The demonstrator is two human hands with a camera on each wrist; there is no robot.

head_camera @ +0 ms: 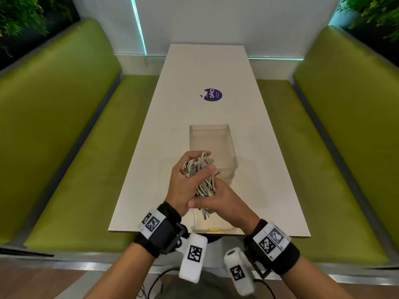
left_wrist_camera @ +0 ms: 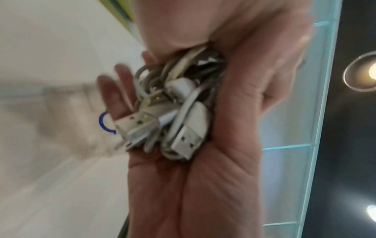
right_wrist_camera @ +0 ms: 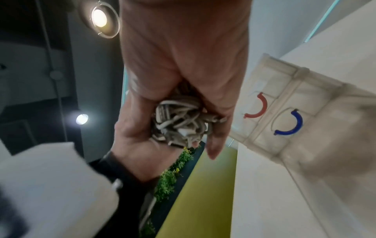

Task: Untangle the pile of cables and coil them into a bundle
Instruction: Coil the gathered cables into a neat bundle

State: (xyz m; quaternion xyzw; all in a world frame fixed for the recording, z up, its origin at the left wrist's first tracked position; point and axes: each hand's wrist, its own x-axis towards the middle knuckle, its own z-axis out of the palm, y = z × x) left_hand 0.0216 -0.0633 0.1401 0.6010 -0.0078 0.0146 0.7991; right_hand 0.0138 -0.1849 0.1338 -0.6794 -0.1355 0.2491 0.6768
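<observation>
A bundle of white and grey cables (head_camera: 203, 178) with USB plugs is held above the near part of the white table (head_camera: 269, 190). My left hand (head_camera: 187, 180) wraps its fingers round the upper end of the bundle (left_wrist_camera: 173, 112). My right hand (head_camera: 218, 201) grips the lower end from the right, and a few cable ends hang out below it. In the right wrist view the cables (right_wrist_camera: 181, 122) sit squeezed between both palms. Both hands meet around the bundle.
A clear plastic box (head_camera: 212, 145) stands on the table just beyond the hands, and its side shows red and blue arcs (right_wrist_camera: 284, 119). A flat lid or tray (head_camera: 213, 225) lies at the near table edge. A purple sticker (head_camera: 212, 94) is farther off. Green benches (head_camera: 71, 147) flank the table.
</observation>
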